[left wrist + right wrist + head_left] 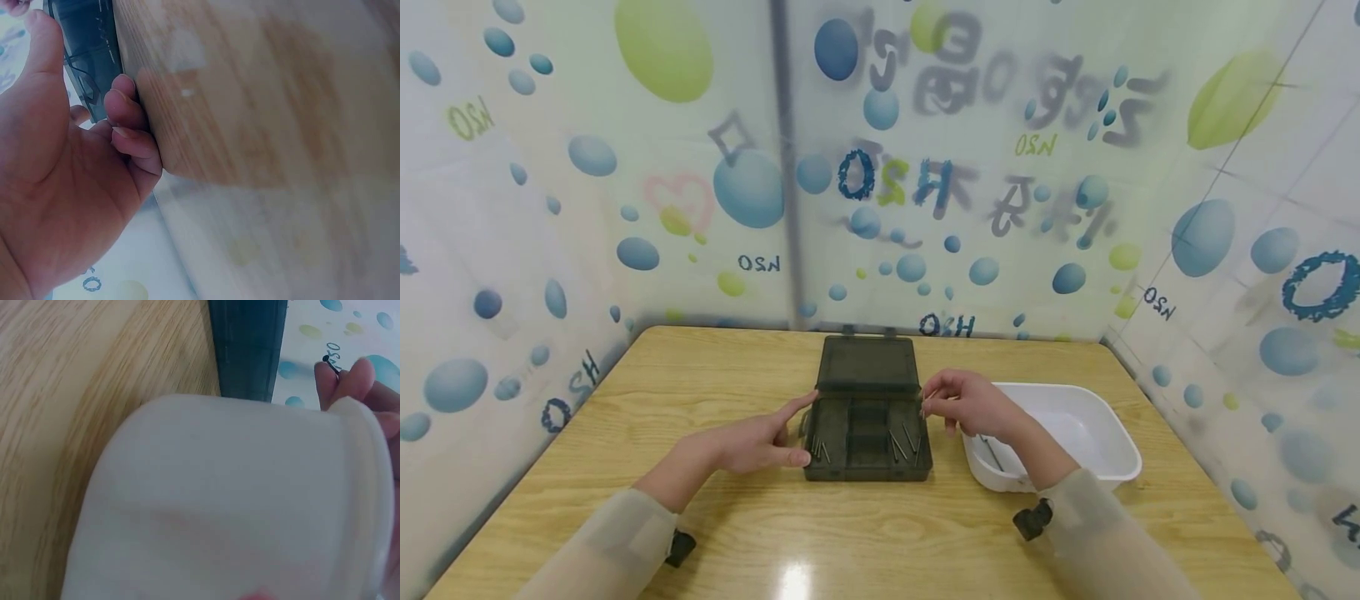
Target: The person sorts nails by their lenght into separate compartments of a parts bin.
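A dark translucent plastic case (868,442) with compartments lies on the table, its lid (868,363) raised at the back. Several thin metal screws (904,443) lie in its right compartment, and more screws (818,450) in the left one. My left hand (752,443) touches the case's left side, index finger stretched toward the back corner and thumb at the front corner. My right hand (973,406) is at the case's right edge, pinching a thin screw (326,359) with a dark head between thumb and fingertips.
To the right of the case stands a white plastic tub (1093,433), partly under my right forearm. A long screw (992,452) lies in it. The wooden table (737,533) ends at a printed curtain (865,275) behind.
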Demonstrator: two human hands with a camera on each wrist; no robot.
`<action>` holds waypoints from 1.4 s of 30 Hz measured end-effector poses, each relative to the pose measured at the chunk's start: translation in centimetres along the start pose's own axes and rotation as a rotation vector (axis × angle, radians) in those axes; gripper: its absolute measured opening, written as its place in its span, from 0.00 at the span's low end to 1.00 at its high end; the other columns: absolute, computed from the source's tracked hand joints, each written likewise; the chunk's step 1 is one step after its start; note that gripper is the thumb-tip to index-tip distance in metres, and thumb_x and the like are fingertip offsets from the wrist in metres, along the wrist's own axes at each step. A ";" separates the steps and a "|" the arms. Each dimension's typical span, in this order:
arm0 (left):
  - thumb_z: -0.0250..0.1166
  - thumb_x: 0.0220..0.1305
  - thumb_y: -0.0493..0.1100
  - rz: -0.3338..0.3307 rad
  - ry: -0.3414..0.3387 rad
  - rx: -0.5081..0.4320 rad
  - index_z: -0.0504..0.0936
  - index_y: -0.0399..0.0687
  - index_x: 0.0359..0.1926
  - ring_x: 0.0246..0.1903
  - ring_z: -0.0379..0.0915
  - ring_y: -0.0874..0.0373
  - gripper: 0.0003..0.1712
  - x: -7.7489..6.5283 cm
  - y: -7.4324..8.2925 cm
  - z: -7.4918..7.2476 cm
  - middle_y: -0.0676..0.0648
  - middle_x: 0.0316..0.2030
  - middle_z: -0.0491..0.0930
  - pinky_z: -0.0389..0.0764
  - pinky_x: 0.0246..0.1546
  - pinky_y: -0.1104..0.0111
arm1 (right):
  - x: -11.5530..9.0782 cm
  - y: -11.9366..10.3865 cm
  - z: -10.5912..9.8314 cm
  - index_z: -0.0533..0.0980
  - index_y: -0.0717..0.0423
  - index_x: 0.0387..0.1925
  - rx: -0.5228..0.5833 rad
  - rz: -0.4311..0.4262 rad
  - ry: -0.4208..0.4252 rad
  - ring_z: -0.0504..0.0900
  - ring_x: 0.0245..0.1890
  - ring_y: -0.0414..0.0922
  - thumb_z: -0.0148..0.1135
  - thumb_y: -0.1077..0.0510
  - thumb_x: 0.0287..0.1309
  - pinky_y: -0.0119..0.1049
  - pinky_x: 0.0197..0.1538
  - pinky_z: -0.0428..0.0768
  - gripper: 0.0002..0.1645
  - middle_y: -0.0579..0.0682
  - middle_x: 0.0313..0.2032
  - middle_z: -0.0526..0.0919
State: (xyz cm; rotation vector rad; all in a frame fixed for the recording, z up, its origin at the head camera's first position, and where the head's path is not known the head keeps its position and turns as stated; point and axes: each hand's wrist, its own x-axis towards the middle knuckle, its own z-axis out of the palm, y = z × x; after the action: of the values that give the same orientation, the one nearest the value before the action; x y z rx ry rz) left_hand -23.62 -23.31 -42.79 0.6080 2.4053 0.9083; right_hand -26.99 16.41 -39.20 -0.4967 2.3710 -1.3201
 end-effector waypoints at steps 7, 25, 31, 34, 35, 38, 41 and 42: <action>0.68 0.78 0.62 -0.001 -0.002 -0.001 0.35 0.63 0.91 0.28 0.65 0.57 0.60 0.0 0.1 0.0 0.50 0.28 0.73 0.68 0.34 0.63 | 0.1 -0.2 0.4 0.81 0.61 0.57 -0.071 0.023 -0.058 0.89 0.32 0.66 0.66 0.55 0.78 0.33 0.21 0.75 0.16 0.58 0.46 0.92; 0.68 0.78 0.63 -0.001 0.003 0.012 0.35 0.62 0.91 0.29 0.65 0.57 0.61 -0.1 0.2 0.0 0.50 0.29 0.73 0.67 0.35 0.63 | -1.6 1.1 -2.7 0.82 0.60 0.56 -0.077 -0.002 -0.016 0.84 0.28 0.50 0.65 0.51 0.79 0.34 0.27 0.76 0.17 0.65 0.47 0.89; 0.68 0.78 0.62 0.003 0.001 0.011 0.34 0.61 0.91 0.28 0.64 0.57 0.61 -0.1 0.1 0.0 0.50 0.28 0.72 0.67 0.35 0.63 | -2.8 3.3 -5.4 0.84 0.58 0.54 -0.095 0.017 -0.034 0.83 0.33 0.48 0.67 0.48 0.78 0.37 0.35 0.79 0.17 0.59 0.44 0.88; 0.68 0.78 0.61 0.003 -0.001 0.008 0.34 0.60 0.91 0.28 0.64 0.57 0.61 -0.1 0.2 -0.1 0.50 0.27 0.72 0.67 0.35 0.63 | -2.9 4.7 -6.3 0.85 0.56 0.54 -0.111 0.048 -0.068 0.83 0.35 0.49 0.68 0.50 0.77 0.39 0.38 0.81 0.15 0.57 0.44 0.88; 0.68 0.78 0.61 0.003 -0.001 0.009 0.34 0.60 0.91 0.28 0.64 0.57 0.61 -0.1 0.2 -0.1 0.50 0.27 0.72 0.67 0.35 0.63 | -2.9 5.2 -6.6 0.85 0.56 0.54 -0.124 0.059 -0.082 0.83 0.36 0.49 0.68 0.51 0.77 0.40 0.39 0.81 0.15 0.56 0.43 0.87; 0.68 0.78 0.62 0.003 0.000 0.011 0.35 0.60 0.91 0.28 0.64 0.57 0.61 0.0 0.1 -0.1 0.50 0.28 0.72 0.67 0.35 0.64 | -2.9 6.3 -7.0 0.85 0.55 0.53 -0.145 0.099 -0.124 0.81 0.40 0.49 0.69 0.55 0.75 0.41 0.42 0.81 0.11 0.52 0.43 0.86; 0.69 0.78 0.62 0.006 0.003 0.010 0.35 0.60 0.91 0.29 0.65 0.57 0.61 0.1 0.0 0.0 0.50 0.28 0.72 0.68 0.35 0.64 | -2.7 7.0 -7.1 0.85 0.54 0.50 -0.162 0.124 -0.183 0.78 0.41 0.48 0.71 0.59 0.72 0.40 0.43 0.78 0.09 0.50 0.41 0.83; 0.69 0.78 0.62 0.006 0.004 0.011 0.35 0.60 0.91 0.29 0.65 0.57 0.61 0.1 0.0 0.0 0.50 0.28 0.72 0.68 0.35 0.64 | -2.6 7.2 -7.0 0.85 0.53 0.49 -0.164 0.135 -0.199 0.77 0.41 0.48 0.71 0.60 0.71 0.40 0.43 0.77 0.08 0.49 0.40 0.82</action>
State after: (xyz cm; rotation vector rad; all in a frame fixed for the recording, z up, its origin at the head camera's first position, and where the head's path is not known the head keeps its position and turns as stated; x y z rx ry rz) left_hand -23.72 -23.24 -42.85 0.6188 2.4146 0.9005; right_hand -28.99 26.32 -41.56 -0.4815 2.3122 -0.9754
